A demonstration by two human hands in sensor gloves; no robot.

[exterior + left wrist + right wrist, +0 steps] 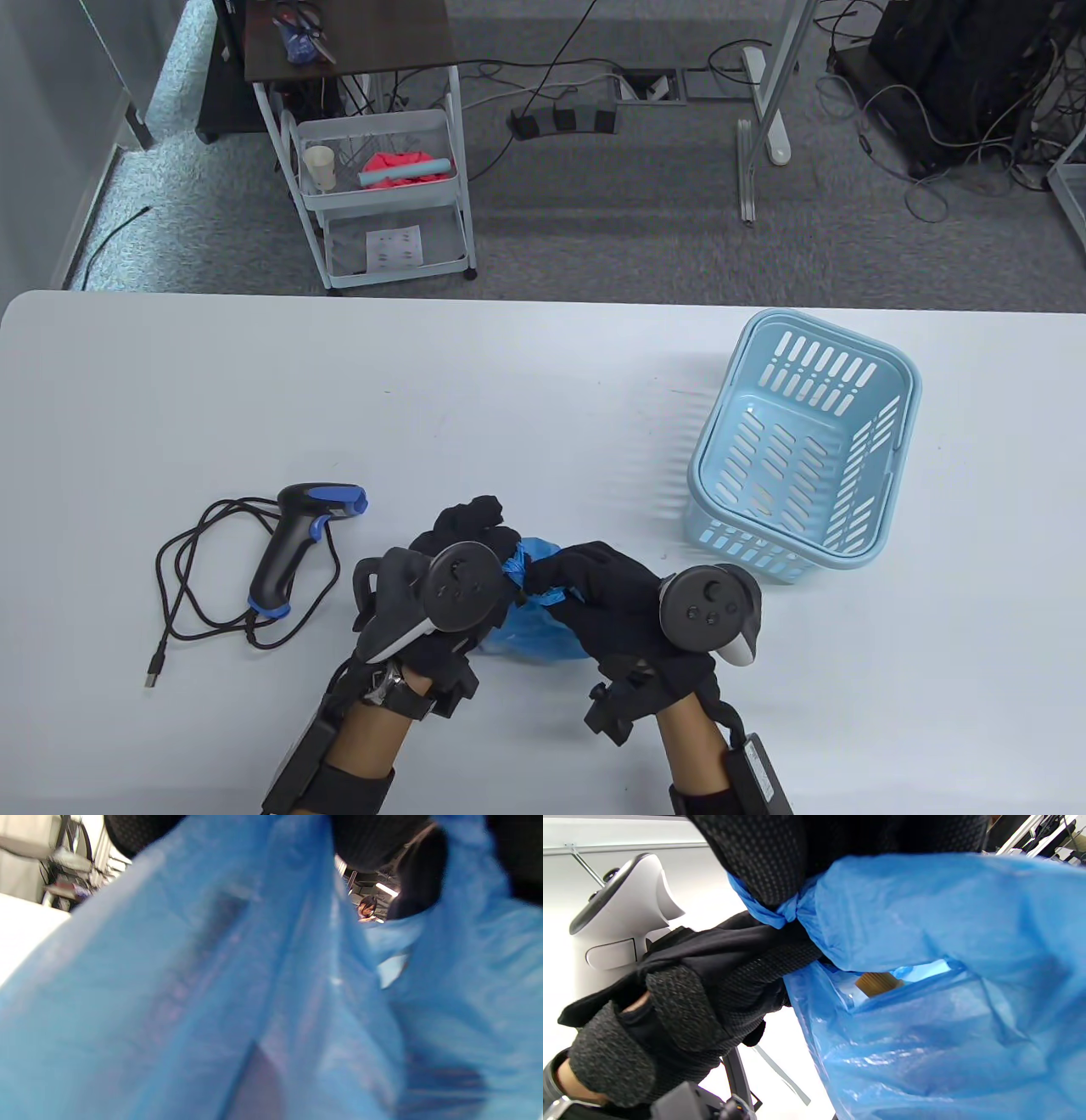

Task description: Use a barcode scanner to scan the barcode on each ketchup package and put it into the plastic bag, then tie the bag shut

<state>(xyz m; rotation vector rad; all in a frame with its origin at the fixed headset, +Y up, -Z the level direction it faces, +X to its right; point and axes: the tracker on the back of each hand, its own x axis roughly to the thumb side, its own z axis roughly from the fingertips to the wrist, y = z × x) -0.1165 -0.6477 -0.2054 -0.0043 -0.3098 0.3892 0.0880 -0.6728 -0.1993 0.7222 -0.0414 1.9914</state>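
We see both hands meeting over the near middle of the white worktop [509, 382], with the blue plastic bag [536, 632] bunched between them. The left hand [450, 586] has its fingers curled round the twisted top of the bag, and the right hand [607, 598] pinches the same gathered neck from the other side, so the two hands touch at the knot [517, 567]. In the right wrist view we make out that knot [780, 914] drawn tight just under the right hand's fingers [763, 861], with the left hand [683, 1014] clamped on the strand below it and its tracker [623, 921] behind.

The body of the bag hangs beneath both palms and rests on the worktop. Through a gap in the plastic, just below the knot, we glimpse a small tan ribbed cap [878, 983]; we cannot tell more about what is inside. The left wrist view is almost filled by blurred blue plastic [237, 993].

To the left of the left hand, near it but not touching, lies the barcode scanner [301, 543] on its side, with its black cable [195, 586] looped further left. Beyond and to the right of the right hand stands a light blue basket [891, 399], tilted, well apart from the bag.
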